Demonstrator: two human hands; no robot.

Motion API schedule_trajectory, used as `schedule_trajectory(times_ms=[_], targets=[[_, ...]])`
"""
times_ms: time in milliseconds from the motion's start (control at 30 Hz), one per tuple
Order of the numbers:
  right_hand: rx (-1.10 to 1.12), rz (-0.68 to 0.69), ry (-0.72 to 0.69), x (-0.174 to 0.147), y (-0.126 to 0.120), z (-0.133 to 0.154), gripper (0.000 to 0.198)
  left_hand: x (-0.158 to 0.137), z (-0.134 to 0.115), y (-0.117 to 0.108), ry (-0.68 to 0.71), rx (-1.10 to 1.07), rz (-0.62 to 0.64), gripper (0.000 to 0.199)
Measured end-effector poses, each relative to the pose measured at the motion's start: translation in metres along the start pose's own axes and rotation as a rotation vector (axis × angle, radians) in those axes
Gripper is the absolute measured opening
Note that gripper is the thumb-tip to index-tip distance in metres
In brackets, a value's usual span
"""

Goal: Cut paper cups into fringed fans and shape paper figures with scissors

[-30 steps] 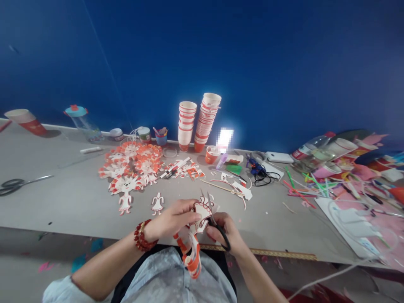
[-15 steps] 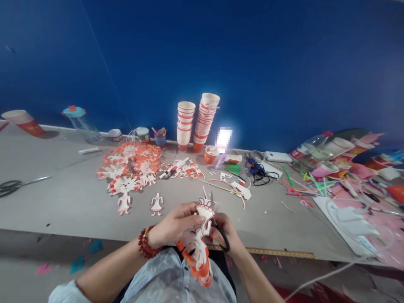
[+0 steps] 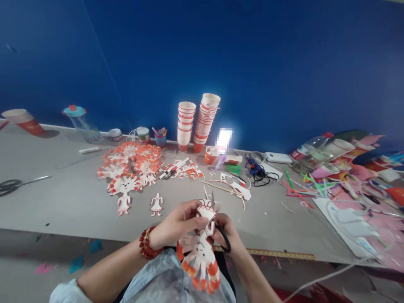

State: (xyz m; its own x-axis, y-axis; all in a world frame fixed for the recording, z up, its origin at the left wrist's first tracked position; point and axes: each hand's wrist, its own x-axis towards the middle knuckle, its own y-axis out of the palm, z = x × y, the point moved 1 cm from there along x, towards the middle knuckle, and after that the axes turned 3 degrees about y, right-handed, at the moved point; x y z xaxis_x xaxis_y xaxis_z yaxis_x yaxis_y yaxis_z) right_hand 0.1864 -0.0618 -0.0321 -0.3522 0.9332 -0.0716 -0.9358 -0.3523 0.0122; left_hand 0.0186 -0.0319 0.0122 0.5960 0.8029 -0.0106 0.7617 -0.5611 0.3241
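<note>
My left hand (image 3: 184, 221) pinches a paper doll cutout (image 3: 205, 213) at its white dress with red outlines. The doll's head, fringed with orange and white strips, hangs toward my lap. In my right hand (image 3: 227, 235) is a pair of scissors (image 3: 224, 240) with dark handles, the blades pointing away from me along the doll's right edge. How far the blades are apart I cannot tell. A loose paper doll body (image 3: 156, 204) lies on the table left of my hands. Finished-looking fringed dolls (image 3: 128, 168) are heaped farther left.
Two stacks of paper cups (image 3: 206, 120) stand by the blue wall. Paper scraps (image 3: 186, 169) and a glue gun (image 3: 255, 167) with a dark cord lie behind my hands. Other scissors (image 3: 22, 183) rest at far left. Straws, cups and a plastic bottle (image 3: 311, 145) clutter the right.
The doll's fringed head has swung round and spread out, so its face and strips now show more fully. Both hands keep their hold and have barely moved.
</note>
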Motion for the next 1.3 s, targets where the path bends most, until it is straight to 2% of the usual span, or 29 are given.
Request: schedule_trajectory(times_ms=[167,433,667,833,1067,1300], targets=[[-0.006,0.027,0.043,0.000,-0.001,0.002,0.038,0.001,-0.008,-0.001,0.109,0.083,-0.117,0.024],[0.029,0.003,-0.009,0.003,0.003,0.005,0.041,0.003,-0.002,0.004,-0.027,-0.202,-0.167,0.023],[0.040,-0.132,-0.003,0.000,0.007,0.009,0.038,0.003,0.001,0.008,0.101,-0.114,-0.226,0.025],[0.032,-0.209,0.000,-0.004,0.009,0.016,0.034,0.004,-0.005,0.013,0.076,-0.101,-0.178,0.030],[0.038,-0.171,0.014,-0.002,0.010,0.023,0.027,0.003,-0.005,0.013,0.053,-0.136,-0.153,0.029],[0.023,-0.229,0.002,-0.006,0.012,0.022,0.029,0.003,0.000,0.012,0.055,-0.164,-0.140,0.028]])
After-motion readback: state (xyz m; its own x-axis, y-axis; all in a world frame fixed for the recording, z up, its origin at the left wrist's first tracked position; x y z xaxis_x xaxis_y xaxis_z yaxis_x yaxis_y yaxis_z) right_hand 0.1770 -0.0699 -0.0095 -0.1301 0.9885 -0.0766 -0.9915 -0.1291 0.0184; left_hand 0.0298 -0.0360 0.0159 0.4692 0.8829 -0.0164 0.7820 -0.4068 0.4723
